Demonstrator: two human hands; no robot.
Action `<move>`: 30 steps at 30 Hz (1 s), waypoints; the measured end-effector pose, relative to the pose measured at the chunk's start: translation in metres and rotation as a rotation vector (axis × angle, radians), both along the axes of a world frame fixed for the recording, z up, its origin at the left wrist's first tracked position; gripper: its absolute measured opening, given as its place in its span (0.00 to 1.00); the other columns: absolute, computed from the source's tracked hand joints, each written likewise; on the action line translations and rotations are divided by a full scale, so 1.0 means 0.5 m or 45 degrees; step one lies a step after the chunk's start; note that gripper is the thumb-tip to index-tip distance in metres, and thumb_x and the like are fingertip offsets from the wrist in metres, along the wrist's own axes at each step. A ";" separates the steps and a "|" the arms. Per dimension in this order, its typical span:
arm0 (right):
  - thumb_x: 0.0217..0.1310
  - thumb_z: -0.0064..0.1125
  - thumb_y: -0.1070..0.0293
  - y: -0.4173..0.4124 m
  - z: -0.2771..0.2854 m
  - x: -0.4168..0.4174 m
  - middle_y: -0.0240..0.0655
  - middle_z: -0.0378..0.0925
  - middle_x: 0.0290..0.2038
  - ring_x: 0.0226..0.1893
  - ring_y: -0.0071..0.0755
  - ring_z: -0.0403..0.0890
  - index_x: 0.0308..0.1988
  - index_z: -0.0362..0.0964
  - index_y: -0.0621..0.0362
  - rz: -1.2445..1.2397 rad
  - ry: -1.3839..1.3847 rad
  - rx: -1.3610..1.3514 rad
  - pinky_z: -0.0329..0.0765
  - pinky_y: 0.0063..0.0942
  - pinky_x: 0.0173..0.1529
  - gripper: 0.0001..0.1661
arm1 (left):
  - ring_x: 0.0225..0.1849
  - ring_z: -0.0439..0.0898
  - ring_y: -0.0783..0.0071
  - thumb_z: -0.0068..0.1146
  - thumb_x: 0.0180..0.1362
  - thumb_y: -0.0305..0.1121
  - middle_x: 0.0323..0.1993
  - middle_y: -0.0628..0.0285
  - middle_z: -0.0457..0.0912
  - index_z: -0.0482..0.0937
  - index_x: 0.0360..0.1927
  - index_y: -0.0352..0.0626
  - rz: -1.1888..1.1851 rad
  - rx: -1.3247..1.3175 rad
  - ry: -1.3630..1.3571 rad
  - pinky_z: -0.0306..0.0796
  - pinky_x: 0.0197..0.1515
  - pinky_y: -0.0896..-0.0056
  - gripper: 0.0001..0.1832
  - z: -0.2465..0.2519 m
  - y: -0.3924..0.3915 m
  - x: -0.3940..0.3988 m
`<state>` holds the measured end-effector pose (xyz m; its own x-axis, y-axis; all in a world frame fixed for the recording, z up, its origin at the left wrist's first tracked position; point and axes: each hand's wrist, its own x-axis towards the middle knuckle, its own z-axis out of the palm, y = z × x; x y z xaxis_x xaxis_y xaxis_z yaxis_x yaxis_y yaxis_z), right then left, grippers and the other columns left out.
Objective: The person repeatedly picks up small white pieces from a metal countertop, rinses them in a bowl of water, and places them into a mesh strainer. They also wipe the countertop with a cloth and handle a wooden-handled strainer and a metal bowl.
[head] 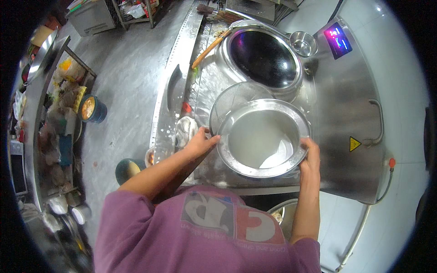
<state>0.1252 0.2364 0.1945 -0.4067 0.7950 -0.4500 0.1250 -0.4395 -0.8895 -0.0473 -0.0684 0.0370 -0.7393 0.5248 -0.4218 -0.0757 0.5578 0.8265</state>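
A wide-rimmed steel basin [264, 173] of cloudy liquid [259, 136] is held between both my hands. My left hand [201, 141] has its thumb on the left rim, its fingers partly hidden below. On the opposite side, my right hand [310, 152] grips the rim. A round wire-mesh strainer [235, 97] lies partly behind the basin, its edge close to my left fingers; whether they touch it I cannot tell. Beyond is a glossy black round cooking surface [263, 58] in a raised steel ring. A crumpled white cloth [186, 129] sits left of the basin.
A wooden handle [211, 49] leans against the ring. A small steel pot [304, 44] stands behind it, near a lit control panel [338, 39]. A curved tap [377, 119] projects from the right backsplash. Buckets [99, 109] and a laden shelf [65, 126] are to the left.
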 end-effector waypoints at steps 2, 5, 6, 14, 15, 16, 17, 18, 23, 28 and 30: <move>0.43 0.64 0.76 0.016 -0.010 -0.003 0.32 0.72 0.28 0.31 0.29 0.71 0.28 0.75 0.60 0.009 0.007 0.071 0.70 0.28 0.37 0.07 | 0.40 0.79 0.64 0.55 0.62 0.56 0.44 0.50 0.79 0.68 0.58 0.33 -0.059 0.001 -0.174 0.74 0.44 0.58 0.36 -0.050 0.011 -0.008; 0.43 0.64 0.76 -0.002 0.014 -0.029 0.31 0.72 0.28 0.30 0.29 0.71 0.27 0.75 0.60 0.072 0.037 0.087 0.68 0.26 0.36 0.06 | 0.33 0.78 0.69 0.50 0.67 0.51 0.42 0.54 0.78 0.68 0.59 0.35 -0.012 0.174 -0.597 0.76 0.34 0.63 0.29 -0.090 0.020 -0.020; 0.44 0.63 0.76 -0.004 0.018 -0.034 0.33 0.72 0.29 0.30 0.29 0.72 0.29 0.74 0.61 0.080 0.021 0.119 0.70 0.27 0.35 0.07 | 0.26 0.76 0.71 0.48 0.69 0.41 0.39 0.58 0.77 0.68 0.56 0.36 -0.006 0.264 -0.633 0.74 0.26 0.67 0.21 -0.077 0.025 -0.014; 0.46 0.60 0.75 -0.046 0.130 -0.061 0.38 0.72 0.30 0.28 0.31 0.75 0.36 0.69 0.66 0.291 -0.083 0.494 0.72 0.29 0.28 0.14 | 0.24 0.77 0.67 0.51 0.65 0.29 0.30 0.57 0.76 0.69 0.49 0.37 -0.265 0.210 -0.822 0.74 0.22 0.61 0.11 0.041 -0.019 0.003; 0.46 0.60 0.75 -0.046 0.135 -0.063 0.38 0.72 0.30 0.28 0.31 0.75 0.36 0.68 0.66 0.317 -0.090 0.514 0.72 0.29 0.28 0.15 | 0.24 0.78 0.66 0.51 0.65 0.29 0.29 0.56 0.77 0.69 0.48 0.37 -0.284 0.215 -0.877 0.74 0.22 0.60 0.11 0.044 -0.024 0.002; 0.46 0.60 0.75 -0.050 0.138 -0.065 0.38 0.71 0.30 0.28 0.31 0.75 0.37 0.67 0.65 0.307 -0.092 0.526 0.73 0.29 0.28 0.15 | 0.24 0.78 0.65 0.51 0.65 0.29 0.28 0.56 0.77 0.69 0.47 0.36 -0.284 0.195 -0.891 0.75 0.22 0.59 0.10 0.044 -0.027 0.004; 0.46 0.60 0.75 -0.055 0.142 -0.066 0.38 0.71 0.31 0.28 0.30 0.75 0.37 0.66 0.65 0.298 -0.095 0.539 0.73 0.29 0.29 0.16 | 0.24 0.79 0.64 0.51 0.65 0.29 0.28 0.55 0.77 0.70 0.46 0.35 -0.283 0.175 -0.905 0.75 0.22 0.59 0.10 0.043 -0.029 0.006; 0.45 0.60 0.75 -0.060 0.142 -0.068 0.38 0.71 0.31 0.28 0.30 0.75 0.37 0.65 0.65 0.291 -0.099 0.548 0.73 0.29 0.29 0.16 | 0.24 0.79 0.63 0.51 0.66 0.30 0.28 0.54 0.77 0.70 0.45 0.34 -0.280 0.153 -0.920 0.76 0.22 0.58 0.10 0.044 -0.032 0.009; 0.45 0.58 0.77 -0.062 0.114 -0.088 0.36 0.71 0.33 0.31 0.27 0.74 0.39 0.64 0.64 0.332 -0.075 0.776 0.73 0.27 0.34 0.17 | 0.25 0.81 0.56 0.50 0.67 0.31 0.29 0.50 0.77 0.69 0.44 0.31 -0.280 0.080 -1.005 0.78 0.23 0.54 0.11 0.053 -0.028 0.008; 0.46 0.58 0.76 -0.104 0.118 -0.120 0.34 0.71 0.32 0.32 0.24 0.73 0.41 0.64 0.63 0.438 -0.196 1.171 0.72 0.27 0.36 0.19 | 0.24 0.81 0.55 0.49 0.67 0.31 0.29 0.49 0.76 0.66 0.46 0.30 -0.296 0.145 -0.980 0.78 0.22 0.53 0.12 0.059 -0.032 0.008; 0.46 0.58 0.76 -0.130 0.122 -0.129 0.34 0.71 0.31 0.31 0.24 0.73 0.42 0.64 0.63 0.489 -0.282 1.335 0.72 0.27 0.37 0.20 | 0.24 0.81 0.55 0.48 0.67 0.30 0.29 0.49 0.77 0.66 0.47 0.31 -0.299 0.160 -0.978 0.78 0.22 0.53 0.12 0.067 -0.040 0.007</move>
